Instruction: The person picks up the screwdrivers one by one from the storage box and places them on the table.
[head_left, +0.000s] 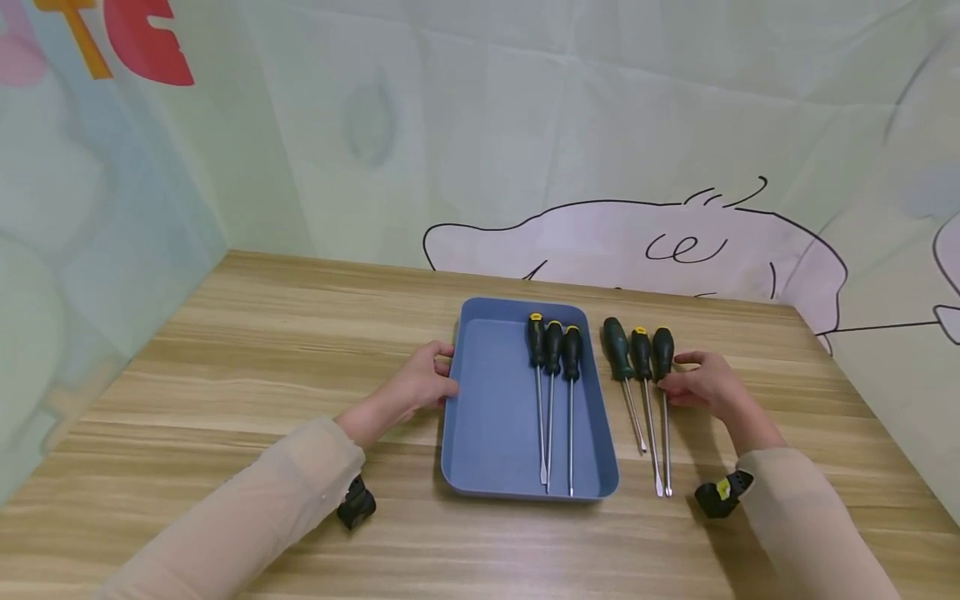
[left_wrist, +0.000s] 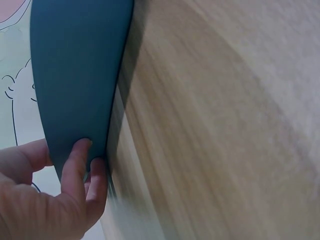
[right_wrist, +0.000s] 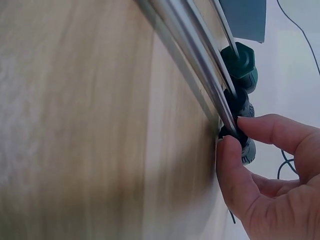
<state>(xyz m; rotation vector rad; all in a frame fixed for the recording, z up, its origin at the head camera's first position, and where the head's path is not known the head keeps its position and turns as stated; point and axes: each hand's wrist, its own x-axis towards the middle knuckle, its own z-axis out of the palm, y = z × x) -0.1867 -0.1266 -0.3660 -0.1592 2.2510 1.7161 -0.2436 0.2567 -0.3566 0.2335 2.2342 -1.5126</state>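
Wood-grain table (head_left: pixel 300 317) beneath both your hands. Blue tray (head_left: pixel 491 400) between them, its side wall pinched by your left hand (head_left: pixel 422 380), fingers on the outside. Your right hand (head_left: pixel 705 385) pinches a black-handled screwdriver (head_left: pixel 663 348), thumb and finger near the handle's lower end. Between hands, inside tray: three yellow-capped screwdrivers (head_left: pixel 553 346). Just left of your right hand: another yellow-capped screwdriver (head_left: pixel 642 354), then a shorter green-handled one (head_left: pixel 617 350).

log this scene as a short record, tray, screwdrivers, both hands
tray: blue, on the wooden table
in tray: three yellow-ended screwdrivers, handles at the far end
right of tray: three more screwdrivers, side by side
left hand: grips the tray's left wall
right hand: pinches the rightmost screwdriver by its handle
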